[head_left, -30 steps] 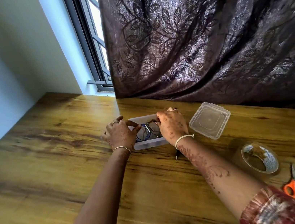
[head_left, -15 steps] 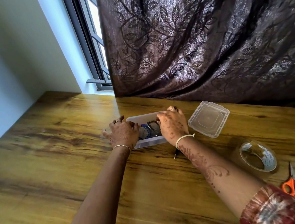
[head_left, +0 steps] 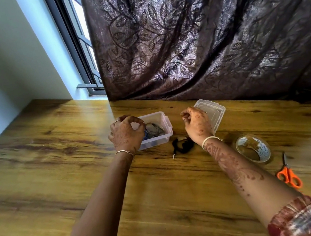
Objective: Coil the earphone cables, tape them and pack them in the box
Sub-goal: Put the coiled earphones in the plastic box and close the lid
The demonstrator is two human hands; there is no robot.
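Observation:
The clear plastic box (head_left: 163, 125) stands on the wooden table with coiled earphone cables (head_left: 153, 131), grey and blue, inside it. My left hand (head_left: 126, 135) covers the box's left end, with its fingers curled over the rim and into the box. My right hand (head_left: 196, 124) hovers to the right of the box, fingers loosely bent and empty. A black coiled earphone (head_left: 183, 146) with a strip of tape lies on the table between the box and my right wrist. Its jack (head_left: 173, 156) points toward me.
The box's clear lid (head_left: 214, 112) lies behind my right hand. A roll of clear tape (head_left: 254, 150) and orange-handled scissors (head_left: 288, 176) lie at the right. A dark leaf-patterned curtain (head_left: 200, 41) hangs along the table's far edge, with a window (head_left: 81, 48) to its left.
My right hand has lifted out of the box and moved right, which uncovers the black coiled earphone on the table. My left hand has shifted over the box's left end.

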